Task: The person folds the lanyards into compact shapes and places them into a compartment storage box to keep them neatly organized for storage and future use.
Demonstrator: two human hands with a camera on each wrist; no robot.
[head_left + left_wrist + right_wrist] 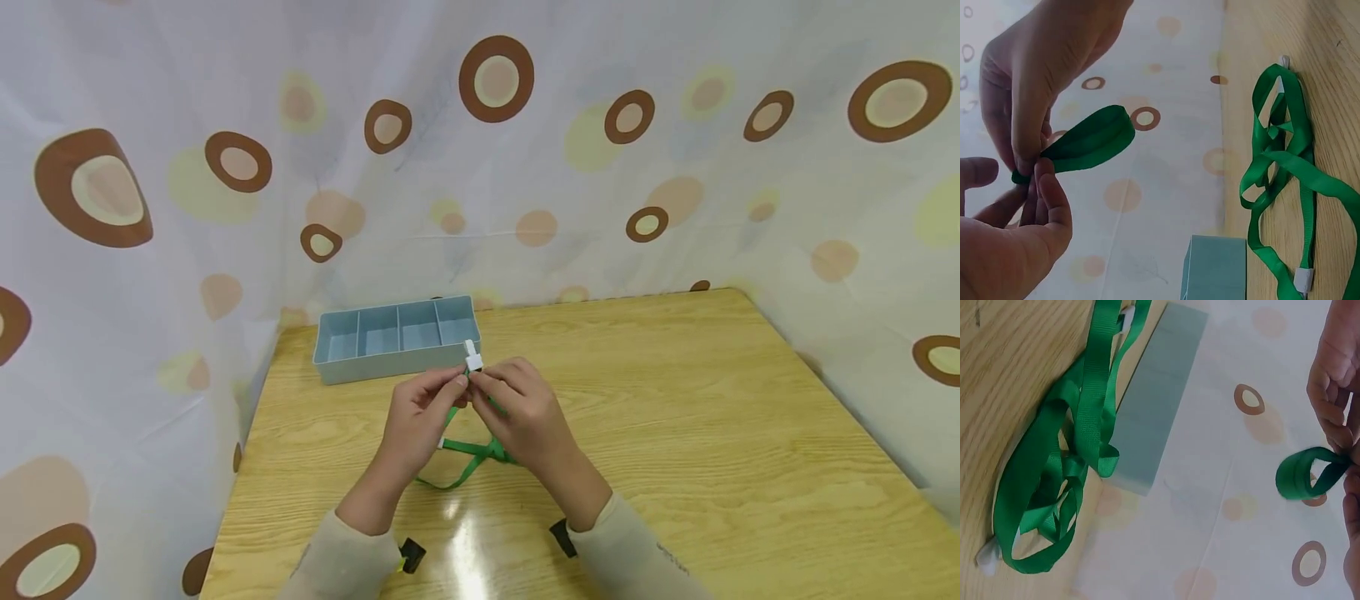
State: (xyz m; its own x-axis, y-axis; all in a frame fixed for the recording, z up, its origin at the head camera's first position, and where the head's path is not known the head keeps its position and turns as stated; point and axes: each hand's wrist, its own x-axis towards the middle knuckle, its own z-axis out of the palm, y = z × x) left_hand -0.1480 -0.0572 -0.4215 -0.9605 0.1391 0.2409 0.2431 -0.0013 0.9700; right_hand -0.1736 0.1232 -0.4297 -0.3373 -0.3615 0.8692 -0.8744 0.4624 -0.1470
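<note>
Grip's a pinch on both sides: left hand (416,417) and right hand (527,412) are both clamped on a green strap (1094,142) above the counter (675,417), a loop of it sticking out, white clip (473,362) poking up. Green tangle (497,451) sits below. Farther back: blue-gray divided tray (397,364), then spotted cloth (570,175).

A blue-grey tray (375,365) with four compartments in a row stood towards the far left corner of the wooden table (712,417), whose pale grain caught a white glare (467,554) on the near side. Behind and to both sides hung a whitish cloth (577,42), printed with brown rings and faint yellow and peach spots
</note>
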